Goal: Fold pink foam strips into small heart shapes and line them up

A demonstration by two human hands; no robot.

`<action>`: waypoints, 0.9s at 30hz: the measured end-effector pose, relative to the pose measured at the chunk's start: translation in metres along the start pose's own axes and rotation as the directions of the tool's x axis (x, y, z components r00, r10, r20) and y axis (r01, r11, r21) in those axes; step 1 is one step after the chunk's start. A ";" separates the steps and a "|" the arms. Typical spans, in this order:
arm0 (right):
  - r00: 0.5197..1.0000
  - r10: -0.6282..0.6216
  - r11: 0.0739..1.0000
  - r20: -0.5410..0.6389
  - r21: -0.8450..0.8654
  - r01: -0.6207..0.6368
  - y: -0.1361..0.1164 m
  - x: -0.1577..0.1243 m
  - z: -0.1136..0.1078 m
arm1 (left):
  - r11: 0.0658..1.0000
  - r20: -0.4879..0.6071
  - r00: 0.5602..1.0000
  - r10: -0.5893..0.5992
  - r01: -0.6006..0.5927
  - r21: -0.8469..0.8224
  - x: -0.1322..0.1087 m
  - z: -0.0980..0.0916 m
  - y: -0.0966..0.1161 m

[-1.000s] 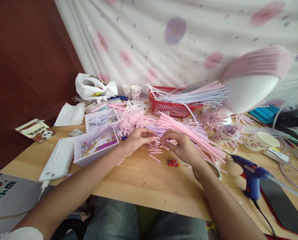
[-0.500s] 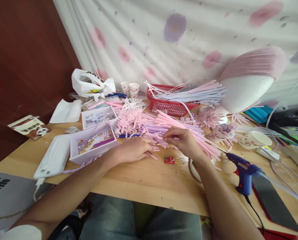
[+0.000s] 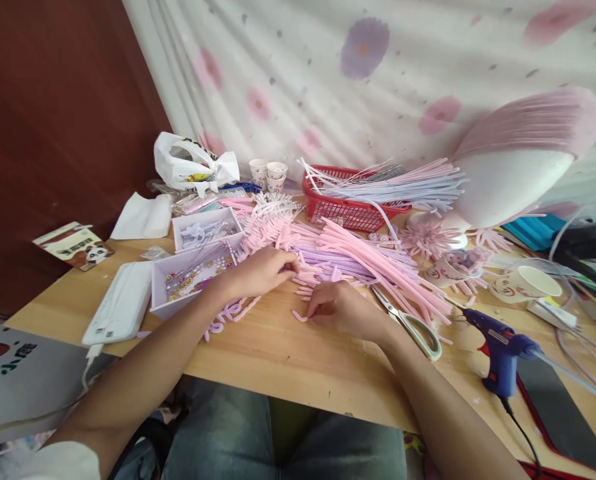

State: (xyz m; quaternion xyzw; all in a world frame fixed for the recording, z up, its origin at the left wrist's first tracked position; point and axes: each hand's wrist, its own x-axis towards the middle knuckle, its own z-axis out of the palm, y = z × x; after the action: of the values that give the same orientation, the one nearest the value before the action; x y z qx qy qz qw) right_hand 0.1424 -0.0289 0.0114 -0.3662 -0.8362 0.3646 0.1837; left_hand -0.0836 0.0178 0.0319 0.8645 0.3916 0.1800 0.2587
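Note:
My right hand [image 3: 341, 308] is low over the table, its thumb and fingers pinched on a short pink pipe cleaner piece [image 3: 299, 317]. My left hand [image 3: 268, 270] is closed beside a heap of short bent pink pipe cleaner pieces [image 3: 265, 233]; whatever its fingertips hold is hidden. Between and behind the hands lie more short pink pieces [image 3: 308, 275]. Long pink pipe cleaners [image 3: 378, 263] lie in a bundle over purple pipe cleaners [image 3: 341, 260]. Scissors [image 3: 411, 323] with pale green handles rest right of my right hand.
A blue glue gun [image 3: 501, 350] and a dark tablet [image 3: 561, 407] are at the right. A red basket [image 3: 345, 215] of pipe cleaners stands behind. At left are a white box [image 3: 161, 293] of beads and a white power bank [image 3: 118, 303]. Paper cups [image 3: 523, 283] stand about.
My left hand has moved back toward the pink heap. My right hand has come down nearer the front with a pink piece, uncovering the scissors. The view has shifted slightly.

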 end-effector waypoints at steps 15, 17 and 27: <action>0.918 0.083 0.995 -0.389 0.080 -0.056 0.001 -0.007 -0.024 | 0.726 -0.009 0.995 -0.096 0.063 -0.685 0.010 0.036 0.011; 0.907 0.017 1.000 -0.420 0.010 -0.015 -0.001 -0.004 -0.018 | 0.669 0.010 0.993 -0.114 0.084 -0.739 0.009 0.037 0.011; 0.866 0.102 0.994 -0.489 0.092 -0.065 0.007 -0.005 -0.018 | 0.776 -0.197 0.975 -0.105 -0.044 -0.629 0.008 0.035 0.010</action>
State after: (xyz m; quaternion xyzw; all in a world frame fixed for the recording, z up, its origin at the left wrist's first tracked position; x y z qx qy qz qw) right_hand 0.1593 -0.0203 0.0177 -0.4760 -0.7312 0.2971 0.3879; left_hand -0.0548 0.0081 0.0105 0.6963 0.3490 0.3913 0.4902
